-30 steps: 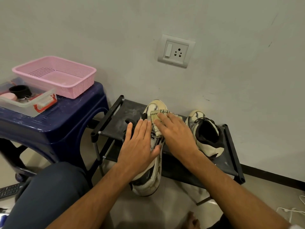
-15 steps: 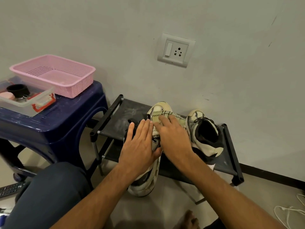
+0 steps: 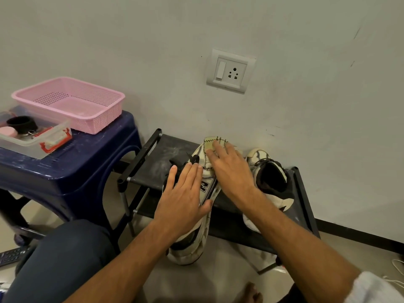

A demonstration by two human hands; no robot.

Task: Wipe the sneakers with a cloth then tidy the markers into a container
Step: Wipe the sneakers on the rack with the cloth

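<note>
A white and black sneaker lies on its side on the black shoe rack, heel hanging over the front edge. My left hand rests flat on its side with straight fingers. My right hand presses a pale yellow stitched cloth onto the sneaker's toe with flat fingers. The second sneaker stands upright to the right on the rack. No markers are visible.
A blue plastic stool at left carries a pink mesh basket and a clear lidded box with small items. The wall with a socket plate is just behind the rack. White cables lie on the floor at right.
My right hand has slid the cloth forward from the sneaker's middle to its toe. The left hand stays flat on the sneaker.
</note>
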